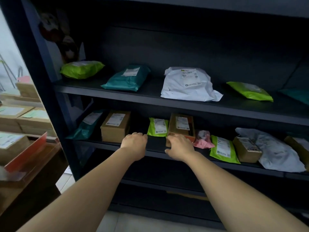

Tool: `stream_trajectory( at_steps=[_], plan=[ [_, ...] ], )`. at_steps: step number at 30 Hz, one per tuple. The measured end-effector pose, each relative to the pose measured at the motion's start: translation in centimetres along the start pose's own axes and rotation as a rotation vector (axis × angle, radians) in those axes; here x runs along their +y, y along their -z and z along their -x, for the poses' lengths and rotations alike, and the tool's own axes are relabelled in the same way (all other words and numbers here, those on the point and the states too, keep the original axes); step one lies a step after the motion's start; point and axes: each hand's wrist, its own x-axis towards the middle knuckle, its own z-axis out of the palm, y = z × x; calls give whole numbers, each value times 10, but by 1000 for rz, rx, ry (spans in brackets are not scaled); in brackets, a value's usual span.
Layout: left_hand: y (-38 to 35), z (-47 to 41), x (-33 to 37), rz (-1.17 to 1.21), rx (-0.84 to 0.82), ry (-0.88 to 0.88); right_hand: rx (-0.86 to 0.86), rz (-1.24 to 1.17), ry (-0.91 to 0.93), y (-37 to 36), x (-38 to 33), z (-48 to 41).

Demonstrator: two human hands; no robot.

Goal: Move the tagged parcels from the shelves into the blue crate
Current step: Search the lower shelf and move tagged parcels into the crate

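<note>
1. Head view, layout: labelled parcels lie on the upper shelf (117, 96) and on the lower shelf (155, 144) of a dark rack. The blue crate is not in view.
2. Head view, left hand (133, 144): it sits at the front edge of the lower shelf, fingers curled under, with nothing seen in them. It lies just in front of the gap between the square brown box (115, 126) and the green mailer (158, 127).
3. Head view, right hand (179, 148): it rests against the near end of the long brown box (181, 127). The frame is blurred here, so it cannot be told whether the fingers have closed on the box.
4. Head view, key relation: the long brown box lies straight ahead of the right hand, with its long axis running front to back, label upward. The green mailer touches its left side; a pink packet (203, 141) lies just beside its right side. The right hand is the nearer one; the left hand is apart from the box.
5. Judgement: the box is probably the next parcel to be taken, drawn forward along its long axis.
</note>
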Motion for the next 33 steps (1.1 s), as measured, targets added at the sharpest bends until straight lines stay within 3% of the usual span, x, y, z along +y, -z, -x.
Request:
stream_trajectory(
  at_steps=[16,22,29,33],
  plan=[
    [-75,-171,2,157,-171,177,-61,-61,39,-61,70,-171],
    [-119,-223,-8,267,-227,244,41,-44,5,-92,73,-197],
    [-169,-277,-15,568,-245,369,192,11,22,-111,73,-202],
    [-176,-289,-17,620,-194,461,284,37,45,-118,77,-203]
  ],
)
